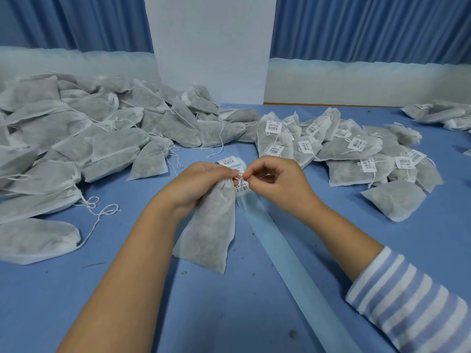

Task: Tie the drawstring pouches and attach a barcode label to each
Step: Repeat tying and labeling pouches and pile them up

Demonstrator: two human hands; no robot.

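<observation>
Near right, striped sleeve (pixel 413 301). Under everything, blue desk (pixel 229 314), with pale strip (pixel 288 250) laid diagonally across. Left, heap of unlabelled pouches (pixel 76 138); right, spread of labelled pouches (pixel 356 154). Centre, pouch (pixel 211 225) just left of strip, neck closed in left hand (pixel 198 184) grip. Narrow grip of right hand (pixel 277 182), pinching string (pixel 239 177) at neck, beside label (pixel 242 187).

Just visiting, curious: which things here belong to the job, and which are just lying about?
Job: left hand, right hand, held pouch, drawstring, barcode label, label strip, unlabelled pouches, labelled pouches.
Lying about: curtains, white pillar, crumbs.
</observation>
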